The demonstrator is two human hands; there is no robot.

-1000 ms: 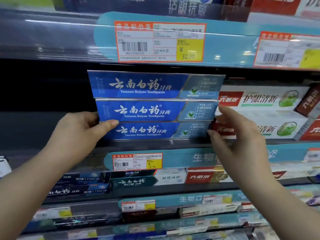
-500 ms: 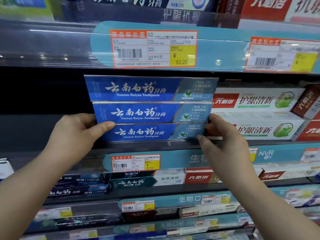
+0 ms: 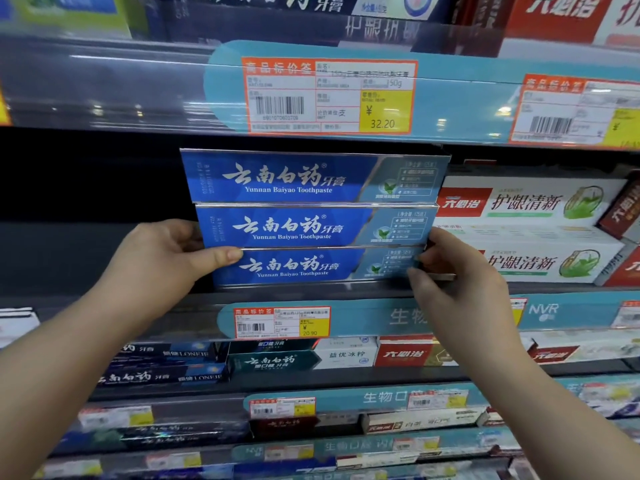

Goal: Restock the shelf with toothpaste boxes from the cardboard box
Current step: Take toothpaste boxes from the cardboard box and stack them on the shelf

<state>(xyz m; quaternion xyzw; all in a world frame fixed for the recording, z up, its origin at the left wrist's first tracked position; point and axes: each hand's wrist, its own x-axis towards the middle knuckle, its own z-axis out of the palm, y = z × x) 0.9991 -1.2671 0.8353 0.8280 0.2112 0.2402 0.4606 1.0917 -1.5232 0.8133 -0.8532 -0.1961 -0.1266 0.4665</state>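
Both bare forearms reach up and forward. The left hand (image 3: 162, 261) grips the left end of the toothpaste boxes (image 3: 294, 230), thumb laid across the front, fingers curled behind. The right hand (image 3: 460, 282) pinches the opposite end, thumb beneath its fingers.

Blue toothpaste boxes (image 3: 311, 226) with white lettering; white-and-red boxes (image 3: 530, 233) alongside.

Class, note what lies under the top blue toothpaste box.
The lower two boxes, stacked, gripped at their ends by the left hand and right hand. Whatever supports them is covered.
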